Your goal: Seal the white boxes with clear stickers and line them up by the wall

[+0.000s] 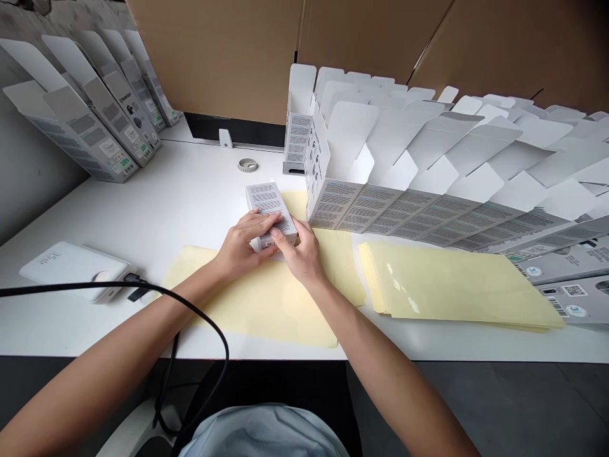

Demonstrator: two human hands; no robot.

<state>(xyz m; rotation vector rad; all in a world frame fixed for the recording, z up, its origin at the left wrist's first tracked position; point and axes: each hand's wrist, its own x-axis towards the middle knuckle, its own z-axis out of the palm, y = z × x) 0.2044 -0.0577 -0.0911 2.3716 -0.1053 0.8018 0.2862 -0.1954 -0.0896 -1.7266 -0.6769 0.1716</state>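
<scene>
Between my two hands is a small white carton [264,195] with grey printed text and a barcode at its near end. My left hand [242,244] grips its left side, with the fingers laid across the top face. On the near right corner, my right hand [304,251] closes round the carton, its thumb on the printed face. Some of its fingers are hidden behind the box. Pale yellow sheets [285,311] lie under both hands on the white table.
Open-flapped cartons [394,212] stand in rows at the right, more cartons [90,133] at the left. A stack of yellow sheets [457,285] lies at right. Also here are a tape ring [248,165], a white power bank [71,266], and a black cable [200,311] crossing my left forearm.
</scene>
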